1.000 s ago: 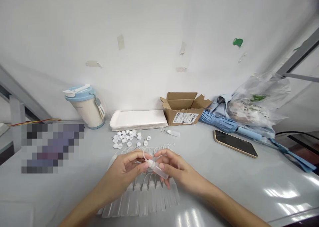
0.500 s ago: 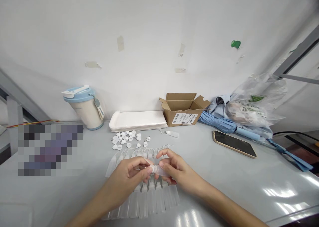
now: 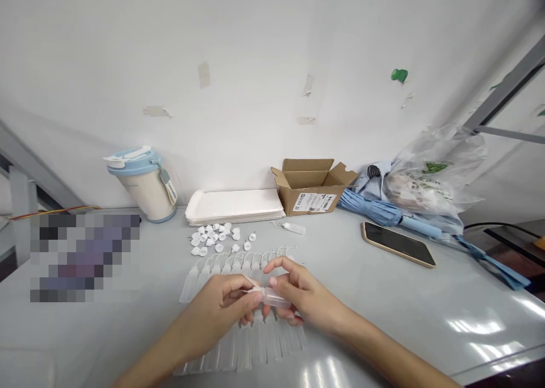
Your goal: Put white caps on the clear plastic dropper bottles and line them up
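A small translucent squeeze bottle (image 3: 276, 299) lies sideways between my two hands above the table. My right hand (image 3: 309, 294) grips its body, thumb on top and fingers beneath, index finger raised. At the neck, my left hand (image 3: 223, 303) pinches the white needle-tip cap (image 3: 255, 290) between thumb and fingers; a thin needle points left. Beneath my hands lie two rows of similar bottles, the far row (image 3: 189, 286) with thin curved tubes at its tops and the near row (image 3: 244, 348) partly covered by my hands. Several loose white needle caps (image 3: 210, 237) are scattered beyond.
Against the wall stand a cream tumbler (image 3: 149, 192), a stack of white trays (image 3: 234, 206) and an open cardboard box (image 3: 310, 197). One bottle (image 3: 293, 228) lies before the box. To the right are a phone (image 3: 398, 245), a blue umbrella (image 3: 374, 207) and a plastic bag (image 3: 434, 183).
The bottle has tipped slightly and shows more of its body between my hands. My left fingers have shifted a little at the cap, and the needle shows more clearly.
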### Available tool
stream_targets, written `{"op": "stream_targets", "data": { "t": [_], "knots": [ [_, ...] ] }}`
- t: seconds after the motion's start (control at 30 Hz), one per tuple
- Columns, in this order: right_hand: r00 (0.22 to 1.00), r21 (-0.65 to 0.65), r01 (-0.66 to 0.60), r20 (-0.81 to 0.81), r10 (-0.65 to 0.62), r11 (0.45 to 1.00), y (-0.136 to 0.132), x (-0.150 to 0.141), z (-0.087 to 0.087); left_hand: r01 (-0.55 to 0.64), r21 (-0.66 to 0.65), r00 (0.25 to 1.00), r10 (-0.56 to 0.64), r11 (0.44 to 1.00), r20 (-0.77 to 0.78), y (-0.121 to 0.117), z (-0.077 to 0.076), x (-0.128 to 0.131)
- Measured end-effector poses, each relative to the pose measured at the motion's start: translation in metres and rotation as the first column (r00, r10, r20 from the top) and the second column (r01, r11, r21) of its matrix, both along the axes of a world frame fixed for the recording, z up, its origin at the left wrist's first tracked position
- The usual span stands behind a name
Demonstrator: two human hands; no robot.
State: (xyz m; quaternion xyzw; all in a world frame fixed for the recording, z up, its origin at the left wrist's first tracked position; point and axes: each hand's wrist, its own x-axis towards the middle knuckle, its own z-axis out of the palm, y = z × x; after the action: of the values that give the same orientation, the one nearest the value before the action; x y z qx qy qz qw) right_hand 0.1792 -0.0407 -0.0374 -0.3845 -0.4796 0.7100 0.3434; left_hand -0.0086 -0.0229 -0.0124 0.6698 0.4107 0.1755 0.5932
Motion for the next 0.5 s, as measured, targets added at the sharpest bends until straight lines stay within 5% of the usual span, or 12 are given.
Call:
{"op": "stream_targets", "data": {
  "t": [0.23,0.5],
  "knots": [
    [0.999,0.048,-0.036,-0.038,0.038,0.998,0.0008,0.0002,-0.0049,-0.09,0.0,0.993,0.09,0.996,0.077,-0.0025,-0.0048,0.0023],
    [0.939,0.386,0.096,0.271,-0.212,0.917,-0.004,0.0024,-0.0011,-0.188,0.058,0.982,0.186,0.98,0.046,0.0046,-0.0078,-0.0051]
  ]
}}
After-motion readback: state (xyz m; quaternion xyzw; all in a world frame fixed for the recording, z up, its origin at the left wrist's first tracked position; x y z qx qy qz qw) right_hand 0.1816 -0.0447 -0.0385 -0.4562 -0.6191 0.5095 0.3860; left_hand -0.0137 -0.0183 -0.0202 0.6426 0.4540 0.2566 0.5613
